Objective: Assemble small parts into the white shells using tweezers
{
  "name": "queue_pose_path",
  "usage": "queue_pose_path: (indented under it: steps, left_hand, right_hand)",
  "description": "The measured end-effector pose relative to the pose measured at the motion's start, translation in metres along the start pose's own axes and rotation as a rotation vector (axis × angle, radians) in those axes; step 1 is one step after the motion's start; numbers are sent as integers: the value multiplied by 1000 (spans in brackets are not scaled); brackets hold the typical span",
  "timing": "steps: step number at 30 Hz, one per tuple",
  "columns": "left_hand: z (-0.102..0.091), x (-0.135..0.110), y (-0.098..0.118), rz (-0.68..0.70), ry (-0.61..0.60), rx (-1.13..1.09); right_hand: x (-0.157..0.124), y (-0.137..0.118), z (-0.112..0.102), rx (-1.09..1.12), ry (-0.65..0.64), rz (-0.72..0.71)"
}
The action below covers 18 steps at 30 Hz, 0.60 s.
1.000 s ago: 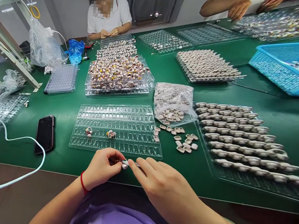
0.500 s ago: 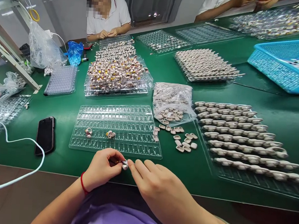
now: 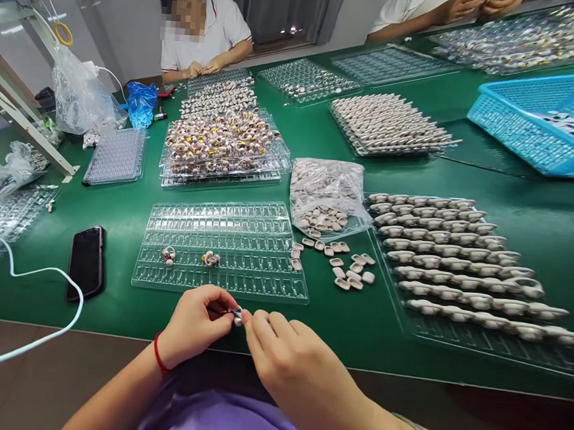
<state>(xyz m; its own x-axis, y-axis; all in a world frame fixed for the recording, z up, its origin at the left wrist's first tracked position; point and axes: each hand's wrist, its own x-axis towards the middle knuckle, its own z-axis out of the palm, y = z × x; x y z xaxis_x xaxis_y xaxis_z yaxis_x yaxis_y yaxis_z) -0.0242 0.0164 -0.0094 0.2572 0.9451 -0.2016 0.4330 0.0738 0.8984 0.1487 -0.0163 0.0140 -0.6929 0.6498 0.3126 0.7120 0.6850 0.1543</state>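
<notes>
My left hand (image 3: 206, 317) is closed in a pinch around a small, pale, rounded earbud-like part (image 3: 237, 320) just above the table's front edge. Thin coloured bits, like wires, show at the part's upper side. My right hand (image 3: 290, 353) meets it from the right, thumb and finger pressed together at the same part; its fingers hide most of the contact. Just beyond the hands lies a clear compartment tray (image 3: 253, 281). In it sit two small assembled pieces, one piece (image 3: 168, 256) at the left and another piece (image 3: 210, 258) near the middle.
Loose beige shells (image 3: 356, 267) lie right of the tray, before an open plastic bag (image 3: 326, 178) of them. A loaded tray (image 3: 460, 273) stands at right, stacked full trays (image 3: 223, 142) behind, a phone (image 3: 86, 263) and white cable (image 3: 53, 330) at left. Co-workers (image 3: 208, 39) sit opposite.
Both hands stay together at the part. The right fingertips have shifted slightly, and more of the coloured bits now show. The whole view has moved a little.
</notes>
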Motion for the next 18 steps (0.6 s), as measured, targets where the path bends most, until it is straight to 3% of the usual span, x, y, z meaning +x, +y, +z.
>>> queue_pose_path:
  steps: [9, 18]
  left_hand:
    - [2, -1, -1, 17, 39, 46]
    - [0, -3, -3, -59, -20, -180]
  right_hand:
    - [-2, 5, -5, 19, 38, -17]
    - [-17, 33, 8, 465, 80, 97]
